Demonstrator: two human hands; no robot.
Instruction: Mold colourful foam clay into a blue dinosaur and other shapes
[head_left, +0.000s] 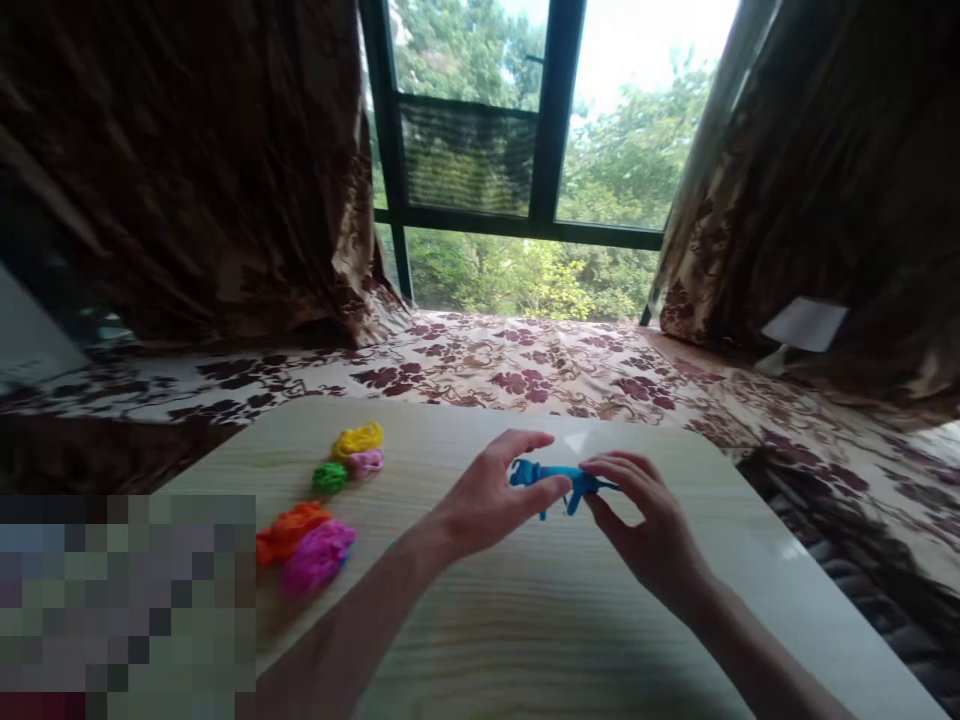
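Blue figure [556, 473] between my fingertips
Right hand [651, 515] pinches one end; left hand [486, 500] curls round the other, grip unclear; I'd press lightly, sparing the prongs [574, 502].

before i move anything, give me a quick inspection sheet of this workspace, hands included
surface: pale wood-grained table, glare near its far edge
job's things: blue piece with leg-like parts, held above the table
clutter: yellow clump, pink clump, green clump, orange clump and magenta clump, grouped on the left
left hand: left hand at the blue piece, thumb across its near side; full grip unclear
right hand: right hand pinching its right end
cables: nothing seen
surroundings: floral cloth beyond, window between curtains
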